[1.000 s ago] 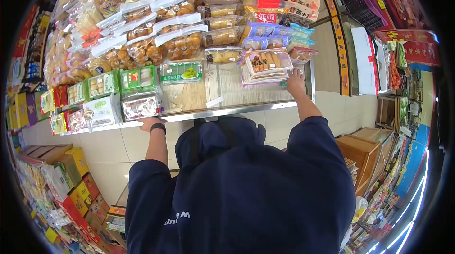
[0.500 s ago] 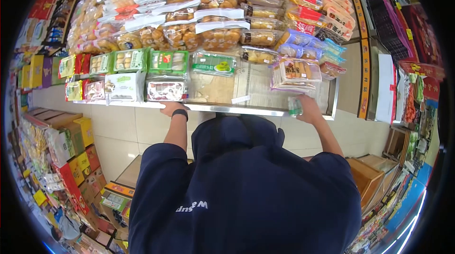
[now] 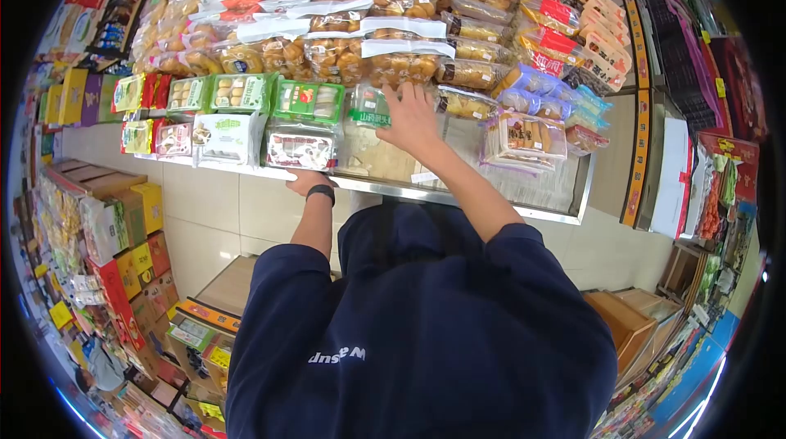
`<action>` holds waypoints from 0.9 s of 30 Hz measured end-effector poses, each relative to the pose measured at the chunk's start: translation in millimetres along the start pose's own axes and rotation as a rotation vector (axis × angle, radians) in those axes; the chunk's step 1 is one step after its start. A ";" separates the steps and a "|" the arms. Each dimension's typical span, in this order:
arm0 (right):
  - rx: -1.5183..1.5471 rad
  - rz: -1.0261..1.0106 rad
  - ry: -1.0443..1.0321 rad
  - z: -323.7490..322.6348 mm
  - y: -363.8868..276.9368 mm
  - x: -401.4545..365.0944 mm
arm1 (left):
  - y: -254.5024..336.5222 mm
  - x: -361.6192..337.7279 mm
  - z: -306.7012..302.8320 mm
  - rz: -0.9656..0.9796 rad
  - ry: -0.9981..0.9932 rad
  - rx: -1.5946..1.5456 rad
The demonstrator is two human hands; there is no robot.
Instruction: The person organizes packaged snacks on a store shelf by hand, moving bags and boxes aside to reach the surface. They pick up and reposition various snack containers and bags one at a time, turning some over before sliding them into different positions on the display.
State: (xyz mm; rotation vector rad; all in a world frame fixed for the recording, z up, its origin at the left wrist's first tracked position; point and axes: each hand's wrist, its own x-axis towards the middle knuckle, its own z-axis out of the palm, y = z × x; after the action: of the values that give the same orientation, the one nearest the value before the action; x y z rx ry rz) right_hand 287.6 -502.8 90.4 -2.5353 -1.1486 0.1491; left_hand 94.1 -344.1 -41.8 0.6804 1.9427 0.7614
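Note:
My right hand (image 3: 413,121) reaches across the display tray, its bent fingers apart over a flat pack with a green label (image 3: 370,111). It covers the right part of that pack, and the fingertips seem to touch it. At the tray's metal front edge (image 3: 377,187) is my left hand (image 3: 311,183), a dark band on its wrist, its fingers bent at the rim and partly hidden. Just above the left hand lies a clear pack of dark-and-white pastries (image 3: 300,148). Behind that pack is a green-trimmed tray pack (image 3: 309,101).
Bagged breads (image 3: 401,62) fill the back rows. Stacked biscuit packs (image 3: 524,138) lie to the right, and a white box pack (image 3: 228,138) sits at left. A white strip (image 3: 424,178) rests near the front rim. Cartons (image 3: 147,218) stand on the left floor.
My right hand has moved left and away from me, from the front edge to the green-labelled pack. The small clear-green item it had is out of sight. My left hand stays at the rim.

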 end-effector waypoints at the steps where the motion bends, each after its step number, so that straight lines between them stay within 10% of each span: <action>1: -0.004 0.026 -0.024 4.6 -2.4 7.2 | -0.8 0.9 1.3 0.019 0.015 -0.012; 15: -0.075 -0.041 -0.022 63.9 15.6 10.2 | -13.2 10.6 5.0 0.088 0.064 -0.007; 27: 0.081 -0.022 0.041 -82.7 111.0 -84.7 | -19.6 20.7 5.5 0.060 0.024 0.012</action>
State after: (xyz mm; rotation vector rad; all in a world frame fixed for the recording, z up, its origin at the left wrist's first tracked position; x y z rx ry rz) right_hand 329.4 -656.1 123.6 -2.4431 -1.1315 0.1352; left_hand 87.0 -340.9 -69.8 0.7432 1.9569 0.7990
